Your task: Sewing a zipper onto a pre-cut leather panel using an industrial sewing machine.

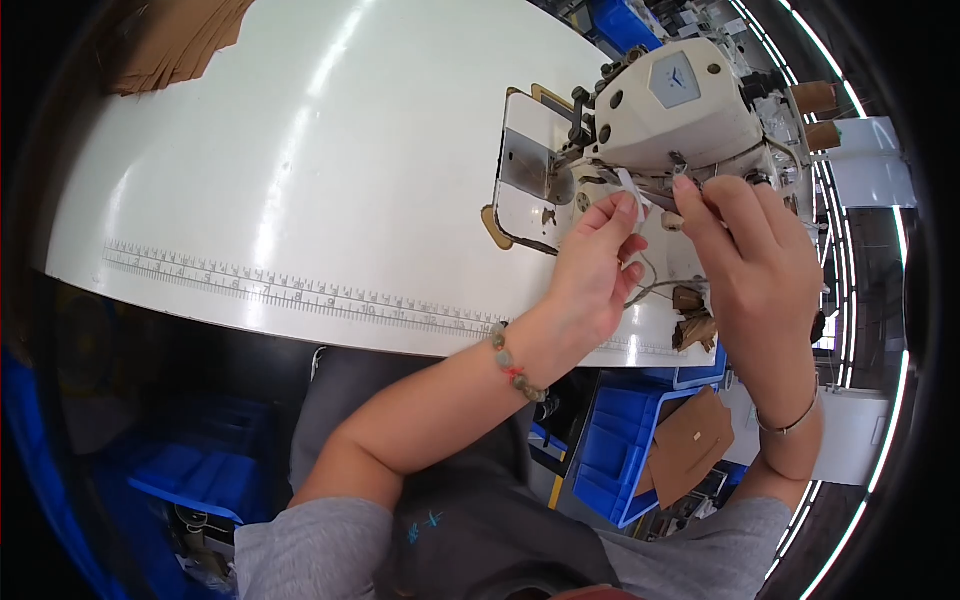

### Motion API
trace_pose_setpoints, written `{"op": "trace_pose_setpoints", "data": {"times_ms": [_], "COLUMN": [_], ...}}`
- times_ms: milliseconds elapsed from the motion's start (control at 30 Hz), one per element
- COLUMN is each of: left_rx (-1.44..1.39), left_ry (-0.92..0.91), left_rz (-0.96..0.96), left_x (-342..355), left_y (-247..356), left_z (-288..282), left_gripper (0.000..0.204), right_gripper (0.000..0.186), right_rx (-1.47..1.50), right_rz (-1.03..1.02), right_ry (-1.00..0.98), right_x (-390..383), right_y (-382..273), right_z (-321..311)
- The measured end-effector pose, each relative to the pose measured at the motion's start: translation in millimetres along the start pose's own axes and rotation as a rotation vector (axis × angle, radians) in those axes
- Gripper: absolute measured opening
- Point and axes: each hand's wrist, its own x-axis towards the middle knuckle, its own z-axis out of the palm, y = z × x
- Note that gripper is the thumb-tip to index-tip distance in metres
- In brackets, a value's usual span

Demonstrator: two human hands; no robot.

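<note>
Grey sleeve lies nearest; my left fingers pinch a white strip by the sewing machine; whether my right fingers hold anything, I cannot tell. Positioning seems underway, calling for steadiness next.

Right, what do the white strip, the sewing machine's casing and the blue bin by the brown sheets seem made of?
White strip in the left fingers: perhaps fabric or paper, plain-looking; too small to be sure.
Casing: probably painted metal, from its smooth, off-white, softly shiny surface.
Blue bin: likely moulded plastic, given its even colour and formed rim.
</note>
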Motion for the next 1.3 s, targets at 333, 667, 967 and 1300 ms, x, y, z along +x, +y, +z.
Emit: {"op": "trace_pose_setpoints", "data": {"times_ms": [333, 667, 967, 1300], "left_rx": [-0.1, -0.107, -0.113, -0.111], "left_ry": [-0.027, -0.015, 0.05, 0.064], "left_rz": [-0.026, -0.041, -0.05, -0.019], "left_x": [3, 4, 5, 6], "left_y": [-5, -5, -3, -3], "left_z": [3, 7, 14, 19], "left_gripper": [0.016, 0.018, 0.015, 0.018], "right_gripper": [0.018, 0.022, 0.015, 0.017], "right_rx": [-0.075, -0.089, -0.11, -0.097], "right_rz": [-0.138, -0.167, -0.246, -0.335], "right_ry": [-0.074, -0.113, -0.075, -0.074], "right_x": [12, 16, 22, 22], "right_y": [1, 2, 3, 11], "right_z": [23, 29, 34, 41]}}
